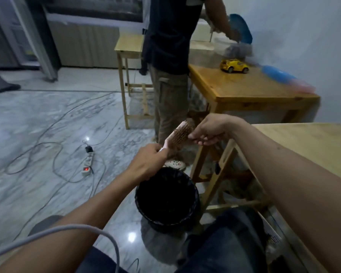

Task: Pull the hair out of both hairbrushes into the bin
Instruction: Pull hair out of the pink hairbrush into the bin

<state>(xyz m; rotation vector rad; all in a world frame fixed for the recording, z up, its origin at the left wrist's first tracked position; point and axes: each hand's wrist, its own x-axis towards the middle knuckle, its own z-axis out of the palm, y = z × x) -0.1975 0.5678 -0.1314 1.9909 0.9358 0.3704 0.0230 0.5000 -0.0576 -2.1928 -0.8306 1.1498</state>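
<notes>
Left hand point(149, 161) fingers grip the pink hairbrush point(177, 137) handle above the black round bin point(166, 198); right hand point(209, 132) fingers pinch brown hair at its bristles.

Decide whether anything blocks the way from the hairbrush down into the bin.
Nothing visible does. The pink hairbrush, held by the left hand and picked at by the right hand, sits above the open black-lined bin.

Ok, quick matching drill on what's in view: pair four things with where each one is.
1. pink hairbrush
2. black lined bin
3. yellow toy car
4. white power strip

A. on the marble floor among cables
B. on the far wooden table
C. held in the left hand
D. on the floor below the hands

Pairs: 1-C, 2-D, 3-B, 4-A
</notes>
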